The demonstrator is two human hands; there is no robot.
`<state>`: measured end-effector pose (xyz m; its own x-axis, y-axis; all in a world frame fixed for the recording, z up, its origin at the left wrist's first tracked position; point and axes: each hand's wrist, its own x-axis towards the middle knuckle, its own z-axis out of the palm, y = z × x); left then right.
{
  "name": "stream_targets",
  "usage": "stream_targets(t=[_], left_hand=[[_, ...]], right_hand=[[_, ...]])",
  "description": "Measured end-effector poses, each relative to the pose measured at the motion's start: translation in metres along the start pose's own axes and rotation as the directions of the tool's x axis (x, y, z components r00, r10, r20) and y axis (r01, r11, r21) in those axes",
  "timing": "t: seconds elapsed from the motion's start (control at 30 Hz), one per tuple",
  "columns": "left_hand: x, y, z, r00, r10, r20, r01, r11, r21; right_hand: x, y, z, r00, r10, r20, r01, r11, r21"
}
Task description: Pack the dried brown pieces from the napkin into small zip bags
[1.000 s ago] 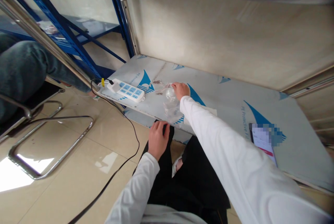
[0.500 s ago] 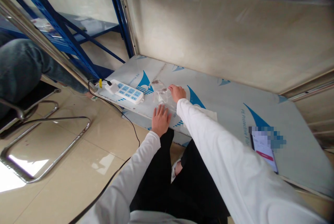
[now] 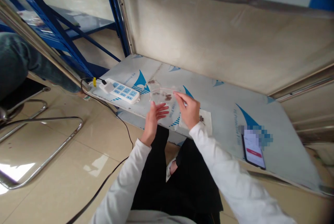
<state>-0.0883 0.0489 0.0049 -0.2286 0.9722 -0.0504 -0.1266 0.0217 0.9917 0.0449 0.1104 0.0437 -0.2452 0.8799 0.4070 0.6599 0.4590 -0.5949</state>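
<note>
My left hand [image 3: 153,121] is raised at the front edge of the metal shelf, fingers stretched out and apart, holding nothing. Thumb and fingers of my right hand [image 3: 189,109] are pinched together above the shelf; what is between them, if anything, is too small to make out. Just left of those fingertips lies a clear plastic bag [image 3: 159,96] with small dark pieces in it. Behind it is another small clear bag [image 3: 152,82], also with dark bits. Partly under my right wrist, a whitish flat packet [image 3: 208,121] shows small dark pieces on or in it.
A white power strip [image 3: 125,92] with a plugged-in adapter [image 3: 106,87] lies at the shelf's left, its black cable running to the floor. A phone [image 3: 253,149] rests at the right. Another person's leg [image 3: 39,62] and a chair [image 3: 60,119] are at the left.
My left hand has lifted off the shelf and turned sideways, fingers spreading. My right hand has drawn back to the right from the bags, uncovering the dark pieces and part of the whitish packet.
</note>
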Motion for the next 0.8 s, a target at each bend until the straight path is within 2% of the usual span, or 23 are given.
stream_targets(t=[0.07,0.13,0.17,0.23,0.3,0.37,0.4,0.43,0.5,0.57,0.6,0.63,0.7,0.8], left_hand=[[-0.010,0.016,0.006,0.995,-0.071,0.075,0.085,0.975,-0.206],[-0.021,0.023,0.012,0.997,-0.058,0.049,0.070,0.960,-0.273],[-0.026,0.025,0.015,0.999,-0.044,0.031,0.050,0.959,-0.279],[-0.037,0.024,0.019,0.997,-0.029,0.067,0.046,0.962,-0.267],[-0.047,0.021,0.021,0.983,-0.031,0.182,0.072,0.973,-0.221],[-0.056,0.017,0.022,0.951,-0.053,0.306,0.100,0.985,-0.140],[-0.060,0.016,0.023,0.942,-0.068,0.329,0.101,0.991,-0.087],[-0.064,0.015,0.024,0.950,-0.073,0.302,0.083,0.996,-0.021],[-0.075,0.018,0.028,0.994,-0.019,0.106,0.002,0.988,0.152],[-0.086,0.024,0.034,0.990,0.101,-0.101,-0.068,0.954,0.293],[-0.091,0.029,0.038,0.983,0.131,-0.132,-0.084,0.947,0.310],[-0.095,0.033,0.042,0.988,0.116,-0.104,-0.083,0.957,0.278],[-0.099,0.041,0.049,0.999,0.012,0.041,-0.018,0.989,0.147],[-0.099,0.043,0.055,0.973,-0.151,0.175,0.153,0.988,0.003]], right_hand=[[-0.039,-0.009,-0.009,0.998,-0.043,-0.049,0.047,0.996,0.077],[-0.070,-0.016,-0.014,0.994,-0.040,-0.105,0.065,0.967,0.246],[-0.081,-0.019,-0.016,0.990,0.009,-0.143,0.042,0.936,0.351],[-0.096,-0.022,-0.021,0.961,0.199,-0.192,-0.066,0.838,0.542],[-0.101,-0.022,-0.029,0.910,0.384,-0.154,-0.189,0.718,0.670],[-0.105,-0.021,-0.039,0.894,0.446,-0.039,-0.286,0.636,0.717],[-0.107,-0.021,-0.045,0.894,0.448,0.003,-0.313,0.619,0.720],[-0.110,-0.021,-0.050,0.895,0.446,0.011,-0.320,0.625,0.712],[-0.118,-0.022,-0.058,0.894,0.441,-0.074,-0.292,0.701,0.651],[-0.129,-0.025,-0.063,0.899,0.381,-0.215,-0.224,0.823,0.522],[-0.134,-0.026,-0.065,0.909,0.321,-0.266,-0.181,0.879,0.440],[-0.139,-0.027,-0.066,0.922,0.251,-0.296,-0.137,0.923,0.359],[-0.146,-0.027,-0.069,0.946,0.117,-0.302,-0.051,0.975,0.218],[-0.154,-0.022,-0.072,0.968,0.003,-0.250,0.014,0.998,0.066]])
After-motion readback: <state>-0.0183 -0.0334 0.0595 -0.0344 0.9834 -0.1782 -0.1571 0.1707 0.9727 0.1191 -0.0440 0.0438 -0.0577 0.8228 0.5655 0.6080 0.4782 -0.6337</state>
